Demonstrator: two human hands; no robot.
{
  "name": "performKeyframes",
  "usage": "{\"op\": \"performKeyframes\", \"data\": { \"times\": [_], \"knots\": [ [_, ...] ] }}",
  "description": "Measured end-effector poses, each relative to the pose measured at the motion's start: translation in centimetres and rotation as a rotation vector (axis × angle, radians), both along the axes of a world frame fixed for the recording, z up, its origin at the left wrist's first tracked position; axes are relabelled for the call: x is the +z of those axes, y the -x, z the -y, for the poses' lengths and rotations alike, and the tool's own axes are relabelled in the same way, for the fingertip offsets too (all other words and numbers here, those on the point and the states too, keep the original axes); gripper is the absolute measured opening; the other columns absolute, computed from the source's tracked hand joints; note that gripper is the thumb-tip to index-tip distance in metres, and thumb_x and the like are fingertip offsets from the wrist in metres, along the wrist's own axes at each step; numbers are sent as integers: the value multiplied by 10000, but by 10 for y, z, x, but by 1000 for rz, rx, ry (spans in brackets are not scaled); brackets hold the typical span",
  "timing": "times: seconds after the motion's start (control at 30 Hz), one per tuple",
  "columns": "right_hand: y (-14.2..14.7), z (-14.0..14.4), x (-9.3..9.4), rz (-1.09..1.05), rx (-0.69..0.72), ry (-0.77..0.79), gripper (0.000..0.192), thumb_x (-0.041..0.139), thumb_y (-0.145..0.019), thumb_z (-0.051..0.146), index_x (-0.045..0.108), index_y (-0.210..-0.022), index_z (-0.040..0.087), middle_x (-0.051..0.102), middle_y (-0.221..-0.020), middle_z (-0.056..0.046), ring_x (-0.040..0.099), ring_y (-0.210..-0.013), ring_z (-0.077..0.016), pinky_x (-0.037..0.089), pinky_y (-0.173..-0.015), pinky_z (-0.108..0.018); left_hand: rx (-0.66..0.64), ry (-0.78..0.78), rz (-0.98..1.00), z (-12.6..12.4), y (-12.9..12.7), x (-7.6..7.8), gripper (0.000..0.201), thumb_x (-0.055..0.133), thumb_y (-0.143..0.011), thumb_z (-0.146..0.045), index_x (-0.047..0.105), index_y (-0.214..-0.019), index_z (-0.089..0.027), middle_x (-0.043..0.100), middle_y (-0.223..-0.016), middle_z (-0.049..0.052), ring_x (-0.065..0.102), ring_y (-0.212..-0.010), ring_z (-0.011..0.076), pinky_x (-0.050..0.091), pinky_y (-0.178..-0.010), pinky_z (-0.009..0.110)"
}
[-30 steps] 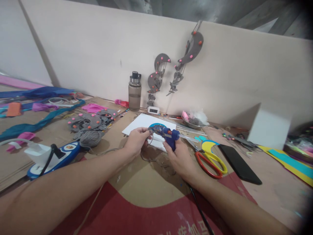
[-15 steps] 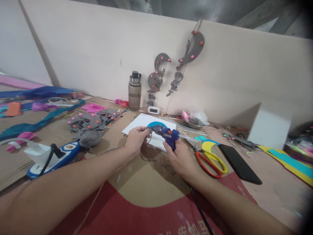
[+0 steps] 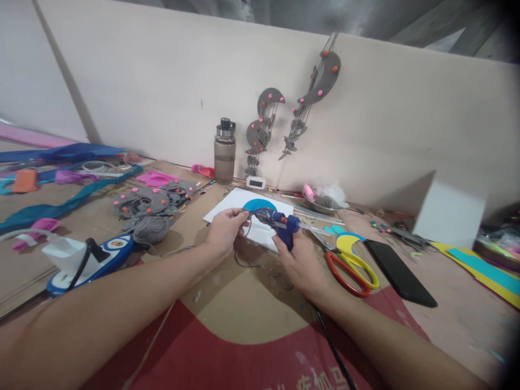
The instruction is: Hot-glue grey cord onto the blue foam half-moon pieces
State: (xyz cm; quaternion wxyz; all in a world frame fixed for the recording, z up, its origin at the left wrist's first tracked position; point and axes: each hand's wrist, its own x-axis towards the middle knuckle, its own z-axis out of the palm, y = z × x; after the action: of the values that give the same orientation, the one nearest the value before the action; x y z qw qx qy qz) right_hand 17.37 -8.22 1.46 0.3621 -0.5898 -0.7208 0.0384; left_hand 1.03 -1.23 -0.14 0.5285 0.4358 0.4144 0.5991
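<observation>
Head view: glue gun (image 3: 285, 233) at clock centre, nozzle toward 10 o'clock, above white board (image 3: 221, 206).
Right hand (image 3: 301, 265): fingers wrapped round the gun's grip.
Left hand (image 3: 223, 233): fingers pinching gray yarn (image 3: 250, 223); exact contact too small to see.
Burn risk: fingertips right by the nozzle; a slip could do it, if hot.
Snag risk: cord (image 3: 333, 346) at 5 could catch when pulled.
Counts: 1 gun, 1 scissors (image 3: 347, 273) at 4, 1 bottle (image 3: 224, 160) at 11, 2 crescent hangings (image 3: 330, 81) at 12, 1 yarn ball (image 3: 151, 230) at 9.

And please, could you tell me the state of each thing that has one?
Glue gun: held in right hand, stick loaded
Gray string: pinched in left hand
Scissors: lying, open or shut unclear
Bottle: upright, lid on
Phone: flat, surface dark
Yarn ball: wound, strand trailing
Power strip: plugs inserted
Clock: upright, digits showing
</observation>
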Motion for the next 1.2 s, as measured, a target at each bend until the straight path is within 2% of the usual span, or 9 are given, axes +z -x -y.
{"op": "performKeyframes", "data": {
  "times": [0.23, 0.57, 0.83, 1.2],
  "knots": [
    [0, 0, 0, 1, -6, -4, 345, 440, -865, 353, 554, -1108, 135, 666, -908, -118, 612, -802, -228, 441, -710, -307, 5, -41, 13, 0, 1, -1, 233, 686, -632, -337, 623, -715, -128, 563, -625, 7, 486, -533, 78, 330, -410, 173],
    [-1, -1, -2, -15, 5, -2, 354, 430, -869, 369, 550, -1111, 140, 667, -920, -118, 603, -783, -224, 438, -711, -315, 5, -23, 3, -3, 3, -2, 227, 676, -640, -333, 629, -730, -129, 576, -640, 7, 459, -473, 56, 318, -409, 179],
    [-1, 0, 0, -15, -6, 10, 343, 429, -870, 368, 560, -1091, 140, 668, -908, -117, 608, -794, -228, 437, -699, -306, 1, -28, 30, -2, 2, -1, 220, 677, -630, -322, 625, -717, -126, 580, -648, 9, 480, -510, 66, 320, -406, 178],
    [1, 1, -1, -11, -3, -14, 336, 440, -865, 363, 565, -1085, 142, 669, -928, -119, 617, -816, -226, 443, -711, -302, -20, -16, -91, -1, 0, -2, 214, 680, -639, -339, 632, -697, -138, 587, -592, 0, 427, -416, 51, 283, -401, 191]
  ]
}}
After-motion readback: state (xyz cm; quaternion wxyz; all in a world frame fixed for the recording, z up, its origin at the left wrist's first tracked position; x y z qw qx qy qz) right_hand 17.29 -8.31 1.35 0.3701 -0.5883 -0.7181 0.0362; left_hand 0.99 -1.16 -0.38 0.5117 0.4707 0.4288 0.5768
